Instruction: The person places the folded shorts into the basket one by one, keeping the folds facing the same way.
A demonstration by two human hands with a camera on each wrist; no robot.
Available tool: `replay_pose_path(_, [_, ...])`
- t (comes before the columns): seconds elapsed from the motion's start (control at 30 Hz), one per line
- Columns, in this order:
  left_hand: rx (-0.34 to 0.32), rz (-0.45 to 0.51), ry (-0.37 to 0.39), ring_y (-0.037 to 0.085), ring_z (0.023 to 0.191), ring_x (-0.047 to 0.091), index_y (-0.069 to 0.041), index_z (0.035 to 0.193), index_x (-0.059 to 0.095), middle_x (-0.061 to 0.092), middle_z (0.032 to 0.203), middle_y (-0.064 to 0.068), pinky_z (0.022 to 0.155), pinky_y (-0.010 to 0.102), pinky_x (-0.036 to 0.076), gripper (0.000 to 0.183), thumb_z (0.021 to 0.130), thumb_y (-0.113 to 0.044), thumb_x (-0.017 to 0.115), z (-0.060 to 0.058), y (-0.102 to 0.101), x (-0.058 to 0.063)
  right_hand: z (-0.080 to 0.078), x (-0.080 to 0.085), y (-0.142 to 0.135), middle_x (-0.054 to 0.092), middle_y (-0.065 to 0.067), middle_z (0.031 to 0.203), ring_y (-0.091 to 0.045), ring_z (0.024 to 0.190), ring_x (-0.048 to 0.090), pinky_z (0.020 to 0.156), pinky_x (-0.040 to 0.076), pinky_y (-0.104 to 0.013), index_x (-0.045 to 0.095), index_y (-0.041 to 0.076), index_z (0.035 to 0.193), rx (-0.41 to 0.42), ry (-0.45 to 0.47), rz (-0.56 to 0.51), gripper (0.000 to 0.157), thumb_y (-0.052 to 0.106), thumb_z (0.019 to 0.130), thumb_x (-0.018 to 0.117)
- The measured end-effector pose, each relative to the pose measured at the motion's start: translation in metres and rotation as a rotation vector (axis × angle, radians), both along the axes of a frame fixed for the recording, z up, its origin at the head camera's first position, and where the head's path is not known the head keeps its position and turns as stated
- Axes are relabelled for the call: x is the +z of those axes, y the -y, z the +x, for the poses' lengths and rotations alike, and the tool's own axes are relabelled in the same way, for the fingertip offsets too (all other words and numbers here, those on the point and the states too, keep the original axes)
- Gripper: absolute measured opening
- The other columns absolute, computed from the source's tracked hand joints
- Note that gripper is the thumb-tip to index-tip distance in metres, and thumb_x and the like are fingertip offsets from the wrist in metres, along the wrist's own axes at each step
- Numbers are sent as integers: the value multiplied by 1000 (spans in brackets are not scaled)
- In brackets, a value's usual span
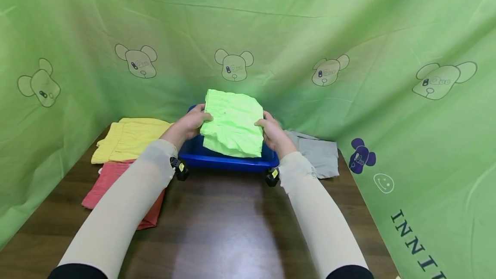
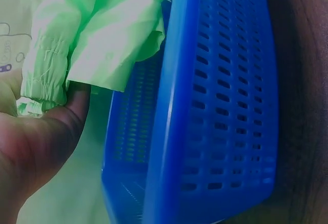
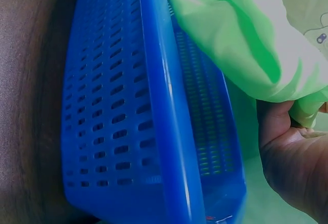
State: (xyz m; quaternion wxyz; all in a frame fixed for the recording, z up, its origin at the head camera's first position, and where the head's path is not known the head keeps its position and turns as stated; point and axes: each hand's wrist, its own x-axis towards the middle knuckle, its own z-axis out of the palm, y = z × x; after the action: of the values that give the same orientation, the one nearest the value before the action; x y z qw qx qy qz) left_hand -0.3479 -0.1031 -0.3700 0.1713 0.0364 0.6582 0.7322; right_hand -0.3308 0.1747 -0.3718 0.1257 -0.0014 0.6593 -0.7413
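Bright green shorts [image 1: 234,124], folded into a bundle with a gathered elastic waistband, are held up over a blue plastic basket [image 1: 228,162]. My left hand [image 1: 192,122] grips their left edge, thumb in front and fingers behind. On the opposite edge my right hand [image 1: 273,131] pinches the cloth the same way. In the left wrist view the waistband [image 2: 46,75] lies between thumb and fingers. The right wrist view has the right thumb [image 3: 274,121] against the lower fold. Perforated walls of the basket [image 3: 113,106] show below the cloth; most of its inside is hidden.
Folded yellow shorts [image 1: 131,139] lie at the back left of the wooden table [image 1: 221,223], with red folded clothing [image 1: 108,180] in front, partly behind the left arm. Grey folded clothing [image 1: 319,154] lies right of the basket. A green printed curtain [image 1: 279,20] encloses the back and sides.
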Motion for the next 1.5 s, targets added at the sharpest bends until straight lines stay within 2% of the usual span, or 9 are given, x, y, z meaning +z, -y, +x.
replay_pose_path(0.17, [-5,-12,14,19,85,65,-9,161,9,47,129,18,67,31,59,72,98,3,43,-1,0,-7,0,-4,0,62,-4,99,-11,58,59,49,48,-23,34,22,156,3,20,15,60,3,101,49])
replay_pose_path(0.33, [4,-15,15,19,83,66,-9,161,10,47,129,19,65,31,59,72,97,4,43,-2,0,-11,1,-8,1,61,-3,98,-11,55,56,51,48,-24,30,23,158,5,29,29,64,4,101,49])
replay_pose_path(0.53, [2,-19,16,19,84,65,-8,159,13,47,129,18,65,32,59,70,97,4,43,-2,-3,-15,1,-12,0,62,-2,92,-10,43,42,48,44,-25,30,23,159,4,35,66,63,5,101,49])
replay_pose_path(0.67, [1,-30,15,20,88,64,-7,160,12,46,132,19,68,31,59,71,98,4,43,-3,-3,-19,1,-15,-1,62,-2,96,-10,41,33,47,40,-26,32,25,158,-3,45,103,63,6,101,51])
replay_pose_path(0.87, [7,-66,27,21,90,61,-10,162,7,44,136,19,68,30,57,75,98,1,44,-3,-2,-23,1,-18,-3,65,0,99,-9,40,26,44,34,-25,29,30,160,-11,56,169,68,10,100,53])
replay_pose_path(1.13, [8,-83,46,21,90,61,-11,162,6,43,137,19,68,31,58,75,98,1,44,-1,-3,-27,1,-22,-3,65,2,78,-10,39,26,45,35,-27,22,31,163,6,74,200,73,10,101,54])
replay_pose_path(1.27, [6,-96,59,20,88,62,-13,163,5,44,137,19,68,31,58,76,99,0,44,1,-4,-30,1,-27,-3,64,2,71,-11,38,26,46,35,-28,22,31,163,8,85,213,73,10,100,54])
replay_pose_path(1.5, [12,-141,53,20,86,59,-13,164,4,43,139,19,65,29,55,79,97,-1,45,0,-4,-36,-1,-33,-1,58,2,64,-11,36,27,47,42,-30,25,27,161,19,86,185,71,8,99,53])
